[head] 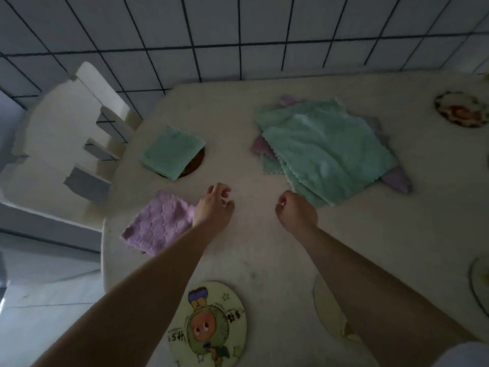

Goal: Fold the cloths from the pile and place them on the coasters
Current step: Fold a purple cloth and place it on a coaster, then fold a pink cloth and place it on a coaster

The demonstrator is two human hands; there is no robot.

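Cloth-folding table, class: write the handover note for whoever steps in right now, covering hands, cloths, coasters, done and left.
Left hand: loosely curled, empty, beside the folded purple cloth.
Right hand: curled, holding nothing, at the pile edge.
Done: folded green cloth sits on a dark coaster; the purple one is folded, coaster beneath barely visible.
Left: the unfolded pile; cartoon coaster near and far-right coaster are bare.
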